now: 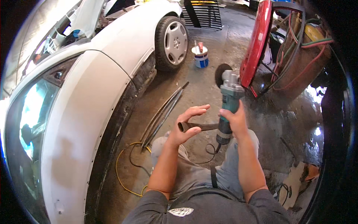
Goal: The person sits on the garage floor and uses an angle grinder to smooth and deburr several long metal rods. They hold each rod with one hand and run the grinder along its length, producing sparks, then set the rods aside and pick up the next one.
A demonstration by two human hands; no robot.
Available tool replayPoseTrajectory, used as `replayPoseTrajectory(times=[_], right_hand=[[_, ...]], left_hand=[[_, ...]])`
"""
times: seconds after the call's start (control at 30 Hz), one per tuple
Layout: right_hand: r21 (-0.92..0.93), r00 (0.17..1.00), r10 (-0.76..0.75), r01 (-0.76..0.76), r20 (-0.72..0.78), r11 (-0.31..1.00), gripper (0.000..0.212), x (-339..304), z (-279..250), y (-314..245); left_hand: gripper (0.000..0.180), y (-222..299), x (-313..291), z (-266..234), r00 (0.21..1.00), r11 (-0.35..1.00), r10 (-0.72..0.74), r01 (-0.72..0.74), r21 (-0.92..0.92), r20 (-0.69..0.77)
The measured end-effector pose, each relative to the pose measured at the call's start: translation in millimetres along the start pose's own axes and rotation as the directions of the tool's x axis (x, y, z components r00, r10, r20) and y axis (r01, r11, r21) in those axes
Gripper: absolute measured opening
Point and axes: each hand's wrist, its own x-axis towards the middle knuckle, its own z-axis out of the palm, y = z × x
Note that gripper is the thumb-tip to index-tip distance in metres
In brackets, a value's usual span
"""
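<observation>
My right hand (235,117) is wrapped round the body of a teal and grey angle grinder (230,97). A dark round disc (223,74) sits at its head, which points away from me, and its cord leaves the near end. In the crook of my left thumb lies a dark hollow tube (205,127); its open end faces left and its other end reaches the grinder. The fingers of my left hand (182,127) stretch out above the tube, and the thumb rests along it. Whether the tube is joined to the grinder cannot be made out.
A white car (74,112) with a front wheel (175,43) fills the left. Long trim strips (164,112) and a yellow cord (118,179) lie on the floor. Ahead stands a blue and white can (201,59). A red body panel (256,44) and hoses (294,56) are at right.
</observation>
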Motion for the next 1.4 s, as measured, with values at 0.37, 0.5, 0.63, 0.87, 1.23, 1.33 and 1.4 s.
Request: replayPoseTrajectory(times=[0.37,0.5,0.63,0.87,1.23,1.33,1.4], right_hand=[[0.128,0.978,0.164,-0.180,0.128,0.975,0.050,-19.9,50.7,-20.5],[0.193,0.979,0.172,-0.190,0.105,0.963,0.048,-20.1,52.3,-20.7],[0.255,0.984,0.164,-0.178,0.073,0.951,0.046,-16.2,54.1,-21.7],[0.425,0.866,0.492,-0.479,0.087,0.768,0.051,13.1,-3.8,-9.7],[0.835,0.908,0.419,-0.250,0.026,0.490,0.052,19.9,-64.3,-3.9],[0.841,0.900,0.433,-0.277,0.058,0.464,0.052,21.1,-67.5,-2.8],[0.806,0.902,0.431,-0.268,0.018,0.527,0.052,16.4,-62.6,-1.8]], left_hand=[[0.084,21.2,0.0,-0.5,0.995,0.952,-0.035,0.006,0.306,0.091],[0.084,15.5,-0.7,0.2,0.993,0.947,-0.028,-0.011,0.320,0.116],[0.078,9.5,0.7,9.1,0.998,0.963,0.051,-0.056,0.264,0.023],[0.042,-29.7,-3.9,-13.5,0.900,0.989,-0.146,0.126,-0.075,-0.410],[0.019,-54.0,-6.3,-39.8,0.538,0.872,-0.452,0.099,-0.479,-0.712],[0.019,-55.9,-5.0,-38.1,0.544,0.886,-0.424,0.084,-0.456,-0.724],[0.018,-56.1,-5.8,-39.7,0.540,0.890,-0.420,0.089,-0.447,-0.729]])
